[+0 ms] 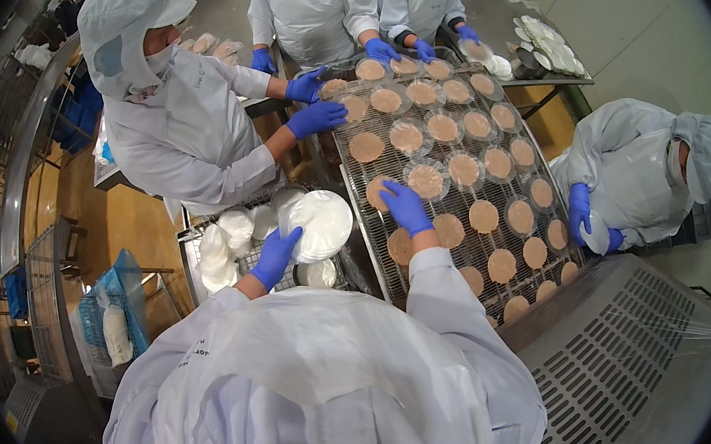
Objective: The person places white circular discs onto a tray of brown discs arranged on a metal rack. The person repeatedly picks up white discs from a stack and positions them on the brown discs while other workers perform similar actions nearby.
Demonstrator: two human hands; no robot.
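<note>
My left hand [275, 259], in a blue glove, is closed on the near edge of a stack of round white sheets [321, 223]. The stack is held over a wire tray with more white stacks. On the wire-mesh belt [386, 218], my right hand [407, 208], also gloved in blue, lies with its fingers stretched out across the edge of a flat, round, pinkish-brown patty [377, 191]. The fingers partly cover that patty. Rows of similar patties lie around it, one of them [448, 230] just beside my wrist. Clear round sheets show around several farther patties.
A co-worker [186, 100] at the left reaches to the belt's edge. Two more, one of them [313, 9] nearer the middle, work at the far end. Another person [638, 174] stands at the right holding round sheets. A slotted metal cover [617, 371] flanks the belt at the near right.
</note>
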